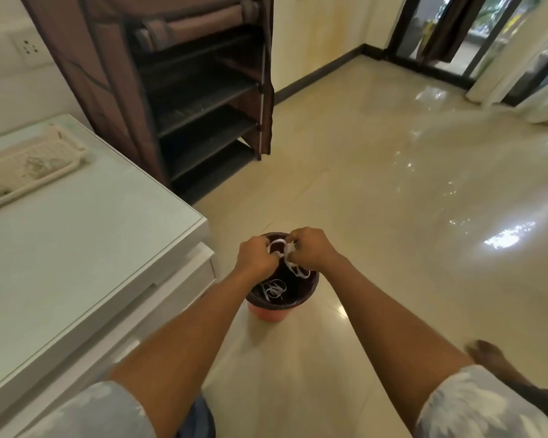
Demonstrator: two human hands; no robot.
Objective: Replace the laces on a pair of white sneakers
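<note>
Directly over the bin (268, 312), a white lace (290, 262) is gripped by L hand (255, 259) and R hand (314, 249), fingers of both curled tight on it, slack hung down to the rim. A 2nd lace (274, 289) is seen coiled inside the bin. White cabinet (76, 248) is set just left of the bin, shoe rack (203, 105) well behind.

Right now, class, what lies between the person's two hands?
A bunched white lace, held by left hand and right hand over the bin; head view.
</note>
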